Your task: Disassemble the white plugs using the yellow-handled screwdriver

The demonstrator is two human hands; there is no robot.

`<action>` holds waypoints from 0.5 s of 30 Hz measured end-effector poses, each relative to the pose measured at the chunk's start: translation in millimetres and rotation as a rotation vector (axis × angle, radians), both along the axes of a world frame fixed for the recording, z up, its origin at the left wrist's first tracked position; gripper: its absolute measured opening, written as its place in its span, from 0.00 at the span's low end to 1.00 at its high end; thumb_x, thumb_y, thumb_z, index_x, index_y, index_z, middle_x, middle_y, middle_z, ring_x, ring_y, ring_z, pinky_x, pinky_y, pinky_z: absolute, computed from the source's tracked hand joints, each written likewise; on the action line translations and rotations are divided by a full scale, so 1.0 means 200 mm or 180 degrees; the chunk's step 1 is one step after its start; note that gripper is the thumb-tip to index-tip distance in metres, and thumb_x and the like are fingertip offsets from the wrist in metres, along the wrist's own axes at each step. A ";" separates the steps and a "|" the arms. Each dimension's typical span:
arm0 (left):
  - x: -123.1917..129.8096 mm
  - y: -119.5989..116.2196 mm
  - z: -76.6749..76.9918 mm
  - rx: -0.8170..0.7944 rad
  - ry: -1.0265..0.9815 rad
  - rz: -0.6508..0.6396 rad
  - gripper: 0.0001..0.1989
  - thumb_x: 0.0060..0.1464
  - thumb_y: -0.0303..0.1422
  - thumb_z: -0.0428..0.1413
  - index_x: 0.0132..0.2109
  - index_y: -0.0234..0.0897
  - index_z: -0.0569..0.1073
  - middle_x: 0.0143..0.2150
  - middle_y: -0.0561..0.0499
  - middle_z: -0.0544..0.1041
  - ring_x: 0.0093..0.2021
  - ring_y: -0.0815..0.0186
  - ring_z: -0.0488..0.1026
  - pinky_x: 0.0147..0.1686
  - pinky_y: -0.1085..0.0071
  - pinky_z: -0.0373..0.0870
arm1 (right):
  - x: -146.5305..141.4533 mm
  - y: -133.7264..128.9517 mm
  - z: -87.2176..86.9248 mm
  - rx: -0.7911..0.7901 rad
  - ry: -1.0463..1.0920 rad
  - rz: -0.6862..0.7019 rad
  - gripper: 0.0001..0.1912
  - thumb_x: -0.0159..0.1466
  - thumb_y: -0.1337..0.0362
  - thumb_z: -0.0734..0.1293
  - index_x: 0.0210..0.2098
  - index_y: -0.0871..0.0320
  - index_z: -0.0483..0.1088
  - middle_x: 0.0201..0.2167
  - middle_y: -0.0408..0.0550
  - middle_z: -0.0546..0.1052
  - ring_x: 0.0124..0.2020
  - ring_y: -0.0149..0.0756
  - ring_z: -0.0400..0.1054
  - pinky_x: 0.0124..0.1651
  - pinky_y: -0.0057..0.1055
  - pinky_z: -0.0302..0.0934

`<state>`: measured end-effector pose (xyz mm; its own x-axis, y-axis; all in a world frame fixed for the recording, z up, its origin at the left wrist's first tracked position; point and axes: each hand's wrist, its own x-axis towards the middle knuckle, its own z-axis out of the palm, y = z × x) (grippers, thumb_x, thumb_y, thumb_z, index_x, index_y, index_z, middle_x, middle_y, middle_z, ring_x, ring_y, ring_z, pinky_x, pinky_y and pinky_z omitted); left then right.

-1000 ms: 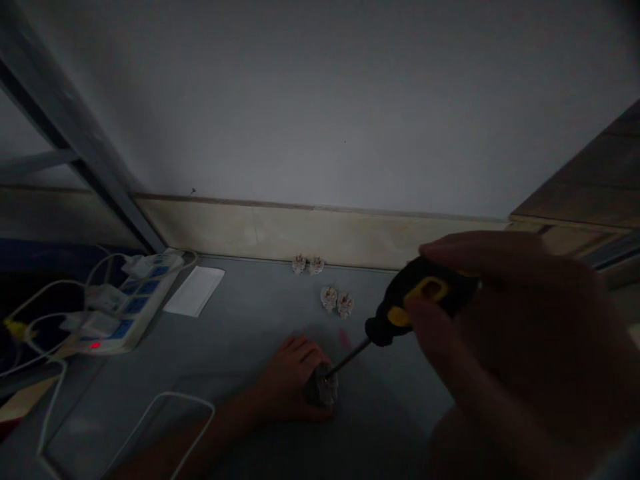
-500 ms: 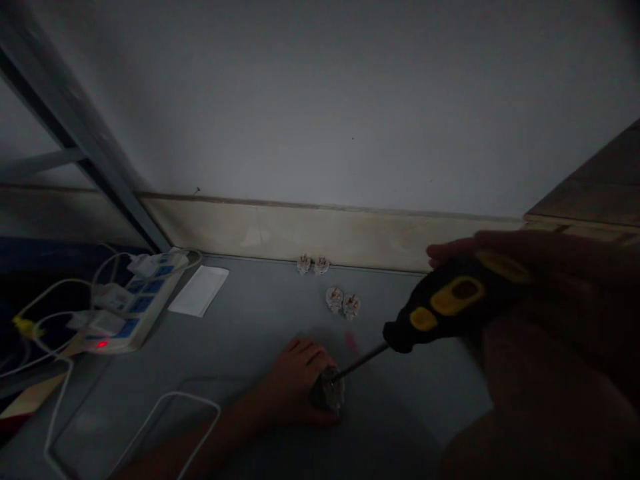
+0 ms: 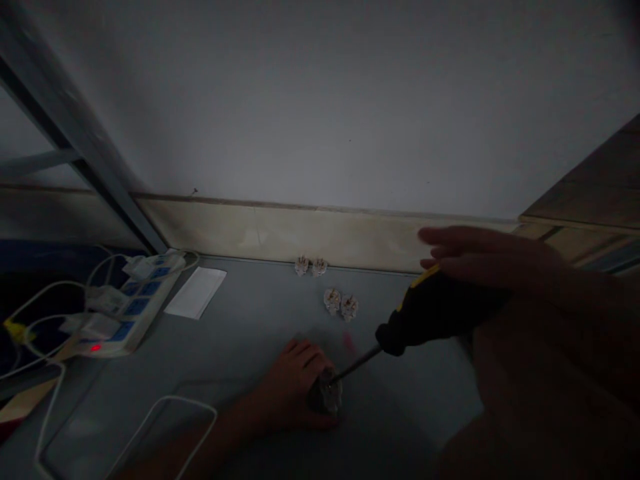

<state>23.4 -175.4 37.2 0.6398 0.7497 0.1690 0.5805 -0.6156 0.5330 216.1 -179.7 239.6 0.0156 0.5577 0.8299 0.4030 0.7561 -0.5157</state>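
Note:
My left hand (image 3: pixel 295 383) rests on the grey table, its fingers and thumb curled round a small pale plug-like piece (image 3: pixel 332 399) with metal parts in its face. In my right hand (image 3: pixel 530 333) is a black and yellow screwdriver (image 3: pixel 435 313), its handle lying between the outstretched fingers above and the palm below. The shaft slants down to the left, and its tip meets the face of the piece. Beyond my left hand lie two similar pieces (image 3: pixel 341 304) side by side. Two more pieces (image 3: pixel 311 267) sit by the wall, metal prongs up.
On the left, a white power strip (image 3: pixel 135 327) with blue sockets and a red light holds several plugs and chargers. A white paper packet (image 3: pixel 196 293) lies beside it. A white cable (image 3: pixel 187 399) loops near my left forearm. The wall (image 3: pixel 320 133) closes off the back.
The screwdriver handle has turned about its axis, so the yellow patches now face mostly away. My right hand's fingers have shifted slightly left. My left hand still grips the piece.

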 end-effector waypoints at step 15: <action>-0.01 0.00 -0.01 -0.0015 -0.0035 -0.0052 0.34 0.39 0.49 0.69 0.50 0.39 0.71 0.48 0.46 0.76 0.50 0.50 0.71 0.54 0.54 0.63 | -0.04 -0.01 0.03 -0.0112 -0.0057 0.0155 0.19 0.59 0.57 0.72 0.49 0.46 0.73 0.46 0.47 0.72 0.50 0.47 0.65 0.49 0.46 0.64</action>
<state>22.1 -174.6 34.6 0.6501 0.7400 0.1725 0.5645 -0.6224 0.5422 207.8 -180.8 245.1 -0.0267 0.5863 0.8096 0.3755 0.7565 -0.5354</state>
